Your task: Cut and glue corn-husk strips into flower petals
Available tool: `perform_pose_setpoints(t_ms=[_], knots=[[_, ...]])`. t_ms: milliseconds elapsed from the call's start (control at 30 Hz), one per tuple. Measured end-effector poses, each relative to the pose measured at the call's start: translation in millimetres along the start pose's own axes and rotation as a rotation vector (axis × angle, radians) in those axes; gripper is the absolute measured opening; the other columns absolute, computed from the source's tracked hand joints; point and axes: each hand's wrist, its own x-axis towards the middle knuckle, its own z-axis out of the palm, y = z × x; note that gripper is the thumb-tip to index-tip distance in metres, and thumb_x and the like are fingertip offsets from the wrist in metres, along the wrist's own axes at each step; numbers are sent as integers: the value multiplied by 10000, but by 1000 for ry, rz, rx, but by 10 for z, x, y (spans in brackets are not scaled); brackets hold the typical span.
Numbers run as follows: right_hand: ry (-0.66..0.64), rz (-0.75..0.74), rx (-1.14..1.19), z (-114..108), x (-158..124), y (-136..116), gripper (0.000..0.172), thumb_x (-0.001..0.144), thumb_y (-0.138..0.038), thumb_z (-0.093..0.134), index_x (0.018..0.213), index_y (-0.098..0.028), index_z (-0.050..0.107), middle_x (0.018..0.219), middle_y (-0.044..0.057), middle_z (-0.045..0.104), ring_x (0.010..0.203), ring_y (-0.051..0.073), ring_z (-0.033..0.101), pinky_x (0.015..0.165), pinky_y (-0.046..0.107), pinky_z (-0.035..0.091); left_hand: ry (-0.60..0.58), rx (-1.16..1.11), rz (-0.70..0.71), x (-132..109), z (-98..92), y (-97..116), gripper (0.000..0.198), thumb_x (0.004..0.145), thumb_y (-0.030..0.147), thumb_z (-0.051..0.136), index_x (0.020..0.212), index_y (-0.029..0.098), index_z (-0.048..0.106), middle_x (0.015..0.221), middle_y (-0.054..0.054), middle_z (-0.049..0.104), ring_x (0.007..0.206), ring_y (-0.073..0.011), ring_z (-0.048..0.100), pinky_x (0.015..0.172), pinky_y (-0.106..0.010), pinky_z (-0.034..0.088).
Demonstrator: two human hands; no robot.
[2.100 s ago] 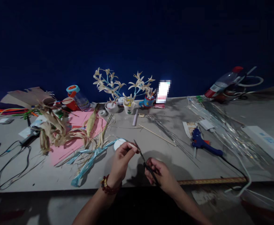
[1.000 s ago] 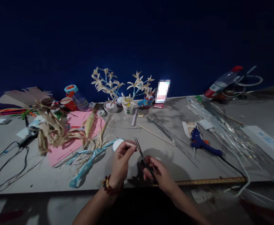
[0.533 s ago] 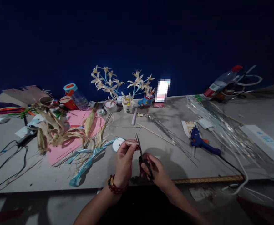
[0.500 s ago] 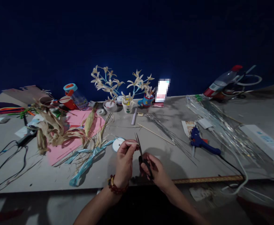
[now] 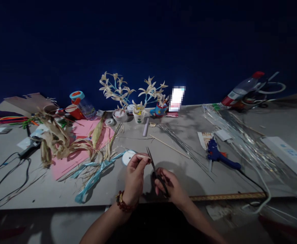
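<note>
My left hand point(image 5: 136, 171) is closed in a pinch around a small pale piece point(image 5: 145, 156), which looks like a strip of dried husk and is mostly hidden by the fingers. Dark-handled scissors point(image 5: 154, 165) are in my right hand point(image 5: 169, 184), its fingers wrapped round the handles. Their blades point up and away, just right of my left fingertips. A white spool point(image 5: 128, 158) with blue ribbon point(image 5: 95, 181) lies just beyond and to the left of my left hand. Dried corn husks point(image 5: 59, 142) lie on pink paper point(image 5: 79, 158) at the left.
Pale husk flowers point(image 5: 116, 88) stand in a white cup point(image 5: 138, 117) at the back. Thin wires point(image 5: 181, 144) and a wooden stick point(image 5: 170, 146) lie centre right. Further right are a blue glue gun point(image 5: 221, 156), a power strip point(image 5: 288, 154) and a leaning bottle point(image 5: 242, 89).
The scissors and my right hand have shifted slightly down and right, so the blades sit a little further from my left fingertips. My left hand keeps its pinch, nearly still.
</note>
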Motion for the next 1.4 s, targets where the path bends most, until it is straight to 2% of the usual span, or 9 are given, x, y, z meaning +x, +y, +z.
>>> perform_pose_setpoints(t_ms=[167, 433, 667, 933, 1067, 1200, 1300, 1400], knots=[[-82, 41, -37, -106, -31, -85, 434, 783, -577, 730, 761, -221, 482, 546, -56, 562, 488, 105, 470, 508, 228, 340, -57, 86, -30, 16, -69, 53, 149, 794, 264, 762, 730, 167, 668, 805, -16, 637, 790, -146, 567, 796, -263, 459], [-98, 82, -69, -175, -46, -204, 444, 734, -542, 760, 720, -228, 446, 562, -77, 522, 484, 95, 459, 504, 221, 343, -170, 211, -48, 46, -140, 151, 162, 819, 279, 737, 732, 171, 655, 782, -25, 643, 801, -162, 575, 796, -274, 444], [-90, 87, -92, -194, -42, -197, 428, 717, -488, 778, 705, -225, 442, 579, -78, 514, 498, 93, 476, 507, 218, 367, -202, 239, -61, 59, -131, 212, 183, 815, 300, 748, 732, 171, 650, 761, -25, 651, 778, -163, 580, 776, -275, 444], [-26, 88, -104, -181, -38, -152, 470, 703, -524, 806, 676, -227, 442, 515, -88, 499, 443, 90, 457, 488, 224, 361, -195, 238, -62, 62, -140, 217, 169, 822, 283, 743, 734, 172, 650, 772, -27, 661, 784, -161, 578, 786, -273, 447], [140, -38, 53, -124, -3, -60, 449, 641, -486, 869, 803, -228, 540, 708, -31, 629, 567, 133, 582, 569, 257, 472, -215, 255, -63, 34, -129, 190, 164, 826, 285, 738, 737, 167, 665, 794, -36, 660, 797, -167, 579, 798, -278, 449], [281, -240, 139, -69, 82, -45, 368, 701, -383, 853, 915, -241, 590, 852, 6, 681, 737, 167, 633, 666, 264, 508, -246, 310, -46, -15, -134, 143, 161, 838, 297, 724, 758, 172, 662, 790, -32, 630, 799, -174, 563, 779, -274, 437], [316, -290, 111, -66, 134, -127, 320, 724, -311, 835, 919, -236, 593, 867, 7, 689, 704, 151, 610, 666, 256, 496, -309, 440, -12, -41, -143, 141, 163, 861, 303, 692, 763, 177, 662, 792, -45, 638, 809, -192, 575, 783, -284, 441], [274, -299, 64, -90, 156, -225, 330, 711, -288, 835, 918, -234, 583, 868, 2, 685, 687, 142, 590, 667, 255, 488, -411, 608, 65, -53, -144, 166, 123, 870, 236, 643, 758, 186, 658, 772, -44, 652, 791, -198, 591, 768, -287, 445]])
